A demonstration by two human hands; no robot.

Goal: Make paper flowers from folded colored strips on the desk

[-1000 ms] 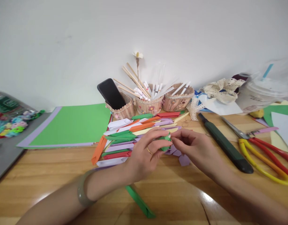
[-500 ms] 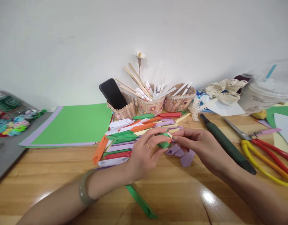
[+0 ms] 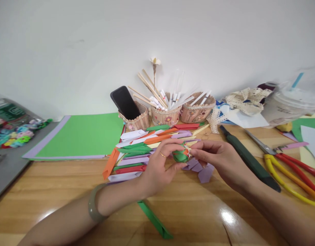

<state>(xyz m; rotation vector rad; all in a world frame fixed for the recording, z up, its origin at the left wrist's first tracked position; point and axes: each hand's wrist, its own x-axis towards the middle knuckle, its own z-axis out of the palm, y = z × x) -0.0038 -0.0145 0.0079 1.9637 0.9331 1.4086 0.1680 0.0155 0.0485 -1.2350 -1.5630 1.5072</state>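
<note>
Between my two hands, above the wooden table, is a small ball of folded paper (image 3: pixel 181 155), mostly green with orange and white parts. My left hand (image 3: pixel 161 164) is closed round its left side, with the thumb below and the fingers on top. The fingertips of my right hand (image 3: pixel 213 155) pinch its right side, where whitish and orange bits show; the exact piece is too small to make out. Beneath and behind lie several folded paper strips (image 3: pixel 131 160) in many colours. Purple folded pieces (image 3: pixel 205 173) rest under my right hand. A green folded strip (image 3: pixel 156 220) lies nearer to me.
Green paper sheets (image 3: pixel 82 136) lie at left beside a grey laptop-like slab (image 3: pixel 8 174). Wooden-stick baskets (image 3: pixel 166 118) hold a phone (image 3: pixel 125 102), sticks and pens. At right are a dark green tool (image 3: pixel 249 159), yellow-handled scissors (image 3: pixel 275 167), red-handled pliers (image 3: pixel 298 167), lace (image 3: pixel 247 99) and a lidded cup (image 3: pixel 288 106).
The paper ball has turned slightly in my left hand, so more of its green and orange side shows. Both hands keep their grip. The whole view has shifted a little.
</note>
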